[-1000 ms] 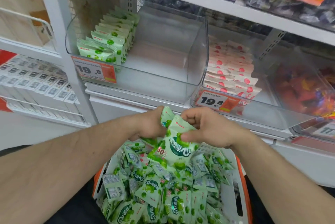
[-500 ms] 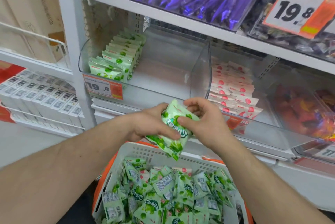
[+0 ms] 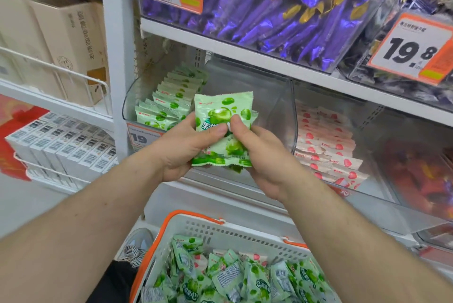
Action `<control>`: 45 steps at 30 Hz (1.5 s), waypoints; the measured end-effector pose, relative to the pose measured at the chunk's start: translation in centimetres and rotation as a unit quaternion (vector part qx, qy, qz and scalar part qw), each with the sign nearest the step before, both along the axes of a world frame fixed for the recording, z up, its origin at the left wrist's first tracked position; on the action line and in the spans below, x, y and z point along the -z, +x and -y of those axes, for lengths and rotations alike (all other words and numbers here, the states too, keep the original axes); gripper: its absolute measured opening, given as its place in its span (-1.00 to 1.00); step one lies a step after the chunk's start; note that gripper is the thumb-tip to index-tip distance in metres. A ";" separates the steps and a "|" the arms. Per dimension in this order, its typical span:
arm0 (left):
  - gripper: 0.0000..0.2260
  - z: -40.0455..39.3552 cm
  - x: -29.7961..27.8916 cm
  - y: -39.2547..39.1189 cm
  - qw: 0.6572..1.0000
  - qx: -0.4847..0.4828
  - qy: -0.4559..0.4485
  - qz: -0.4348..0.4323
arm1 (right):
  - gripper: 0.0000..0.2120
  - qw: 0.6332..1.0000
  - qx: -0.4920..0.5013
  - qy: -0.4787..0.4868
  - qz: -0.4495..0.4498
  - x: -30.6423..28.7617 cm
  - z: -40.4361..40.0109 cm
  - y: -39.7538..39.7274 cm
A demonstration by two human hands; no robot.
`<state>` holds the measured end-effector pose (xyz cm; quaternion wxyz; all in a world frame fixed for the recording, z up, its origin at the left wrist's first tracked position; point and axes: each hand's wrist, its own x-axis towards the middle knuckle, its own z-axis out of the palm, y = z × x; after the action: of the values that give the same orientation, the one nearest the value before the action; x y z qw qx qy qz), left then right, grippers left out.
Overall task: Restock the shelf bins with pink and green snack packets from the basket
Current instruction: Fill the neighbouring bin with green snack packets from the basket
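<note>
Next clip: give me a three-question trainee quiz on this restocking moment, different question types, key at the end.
1. True or false: both hands grip the stack of green packets.
2. Which bin holds pink packets? A) the left clear bin B) the right clear bin
3. Fill in: the basket below holds mostly ____ packets.

Key: 1 true: left hand and right hand both hold it. 2 B. 3 green.

held packets: pale green, dark-green fruit | basket: white, orange rim | bin packets: white-pink, red spots
</note>
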<state>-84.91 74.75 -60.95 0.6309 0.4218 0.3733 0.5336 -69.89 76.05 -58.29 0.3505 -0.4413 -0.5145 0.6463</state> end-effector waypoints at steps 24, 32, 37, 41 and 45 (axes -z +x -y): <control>-0.45 -6.8 3.2 -4.3 0.613 -0.300 0.031 -0.731 | -0.47 0.958 0.191 0.048 0.211 7.1 -20.5 -6.9; -0.51 -7.1 3.4 -4.1 0.611 -0.302 0.011 -0.731 | -0.51 0.898 0.203 0.065 0.385 7.9 -23.0 -8.8; -0.52 -6.9 3.3 -4.1 0.618 -0.307 0.012 -0.723 | -0.61 0.901 0.122 0.113 0.402 8.2 -22.7 -9.5; -0.58 -6.9 3.2 -4.0 0.621 -0.306 0.011 -0.721 | -0.67 0.913 0.134 0.100 0.372 8.2 -22.6 -9.1; -0.59 -6.9 3.1 -3.9 0.626 -0.306 0.011 -0.717 | -0.88 0.962 0.172 0.008 0.213 7.7 -22.4 -9.7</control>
<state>-88.81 81.60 -64.06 -0.0410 0.5393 0.8094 0.2288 -79.63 98.46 -65.94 0.3419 -0.6479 -0.4988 0.4632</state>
